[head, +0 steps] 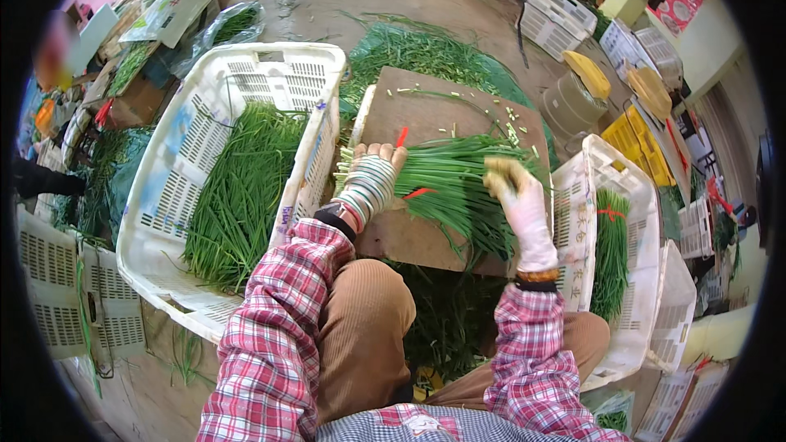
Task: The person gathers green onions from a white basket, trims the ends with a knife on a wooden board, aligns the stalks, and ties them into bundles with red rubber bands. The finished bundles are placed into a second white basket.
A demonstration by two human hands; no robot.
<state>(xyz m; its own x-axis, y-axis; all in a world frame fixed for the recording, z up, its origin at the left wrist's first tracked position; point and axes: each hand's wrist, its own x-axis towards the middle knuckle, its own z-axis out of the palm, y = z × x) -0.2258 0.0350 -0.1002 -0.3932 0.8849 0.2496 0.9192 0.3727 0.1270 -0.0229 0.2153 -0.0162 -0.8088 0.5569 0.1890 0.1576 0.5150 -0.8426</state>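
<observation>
A thick bunch of green Chinese chives lies across a brown board in front of my knees. My left hand, in a striped fingerless glove, grips the bunch near its pale cut ends on the left. Pieces of red tie show on the near and far sides of the bunch; whether they join beneath it is hidden. My right hand, in a pale, stained glove, is over the leafy right end with its fingers curled. Whether it pinches any leaves cannot be made out.
Left of the board stands a white plastic crate holding loose chives. Another white crate at right holds a red-tied bunch. Behind the board, trimmings lie on green sheeting. A lidded bucket stands at back right.
</observation>
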